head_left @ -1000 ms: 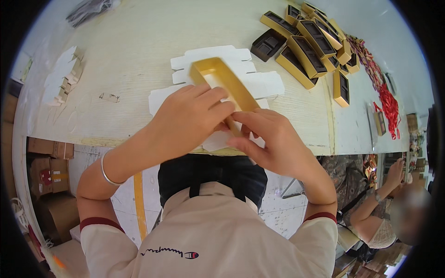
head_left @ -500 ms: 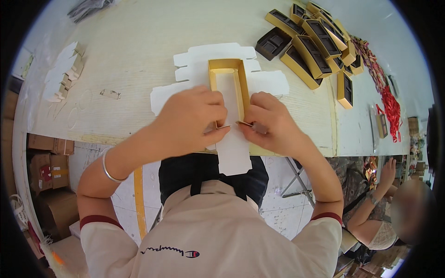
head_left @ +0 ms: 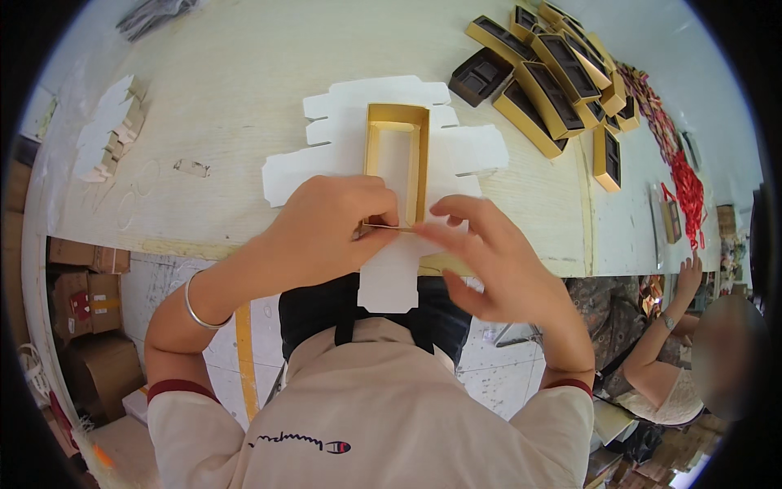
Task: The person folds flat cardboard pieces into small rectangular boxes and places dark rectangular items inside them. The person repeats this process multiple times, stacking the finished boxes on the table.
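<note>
A partly folded cardboard box [head_left: 422,155], gold on its walls and white on its floor, stands in front of me. Its long walls and far end are upright. From its near end a white flap [head_left: 389,281] hangs past the table edge. At the near left corner my left hand [head_left: 342,216] pinches the folded end tabs between thumb and fingers. My right hand [head_left: 493,253] has its fingers apart, with a fingertip touching the tabs near the right corner. Beneath the box lie flat white box blanks [head_left: 468,151] with notched edges.
Gold boxes with black trays [head_left: 558,90] are piled at the far right, beside a loose black tray [head_left: 481,76]. Red ribbons [head_left: 688,204] hang farther right. White folded card pieces [head_left: 110,134] lie at left. Another person's arm [head_left: 664,326] shows at lower right.
My right hand has let go of the right corner and its fingers have spread. The tabs now overlap across the near end. The white flap has swung left.
</note>
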A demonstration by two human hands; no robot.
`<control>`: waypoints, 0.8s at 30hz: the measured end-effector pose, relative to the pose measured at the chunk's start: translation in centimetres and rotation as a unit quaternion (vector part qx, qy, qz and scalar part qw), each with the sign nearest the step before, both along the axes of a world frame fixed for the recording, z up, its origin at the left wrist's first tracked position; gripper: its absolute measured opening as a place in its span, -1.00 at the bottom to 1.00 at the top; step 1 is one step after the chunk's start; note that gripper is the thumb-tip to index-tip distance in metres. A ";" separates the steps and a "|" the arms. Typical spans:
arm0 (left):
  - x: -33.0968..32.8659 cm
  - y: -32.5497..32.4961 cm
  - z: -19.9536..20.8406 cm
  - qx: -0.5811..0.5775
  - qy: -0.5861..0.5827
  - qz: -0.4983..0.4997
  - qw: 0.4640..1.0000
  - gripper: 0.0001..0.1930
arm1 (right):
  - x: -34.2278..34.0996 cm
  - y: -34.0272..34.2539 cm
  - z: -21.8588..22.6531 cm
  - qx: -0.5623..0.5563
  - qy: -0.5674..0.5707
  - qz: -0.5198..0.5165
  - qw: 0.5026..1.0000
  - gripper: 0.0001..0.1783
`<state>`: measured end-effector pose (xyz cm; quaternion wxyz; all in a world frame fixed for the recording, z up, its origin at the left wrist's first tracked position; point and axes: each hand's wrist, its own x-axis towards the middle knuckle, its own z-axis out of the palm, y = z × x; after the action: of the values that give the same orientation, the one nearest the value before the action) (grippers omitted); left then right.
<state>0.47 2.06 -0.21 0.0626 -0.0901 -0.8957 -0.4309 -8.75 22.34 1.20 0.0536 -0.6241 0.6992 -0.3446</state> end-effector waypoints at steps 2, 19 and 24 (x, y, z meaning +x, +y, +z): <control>-0.1 -0.3 0.0 0.044 -0.028 0.009 0.999 -0.88 | 0.8 0.2 -0.3 -0.022 0.107 0.002 0.994 -0.52; 0.7 0.5 -0.9 0.031 0.066 0.007 0.997 -0.81 | 0.8 -2.1 -3.4 -0.120 0.168 -0.121 0.971 -0.72; 1.3 1.1 -2.2 -0.019 0.100 0.014 0.995 -0.91 | 0.3 -2.1 -2.6 -0.006 0.094 -0.064 0.993 -0.82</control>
<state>1.79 3.18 -2.43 0.1560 -0.1216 -0.8941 -0.4019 -8.43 20.21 -1.36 -0.0384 -0.6078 0.7379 -0.2909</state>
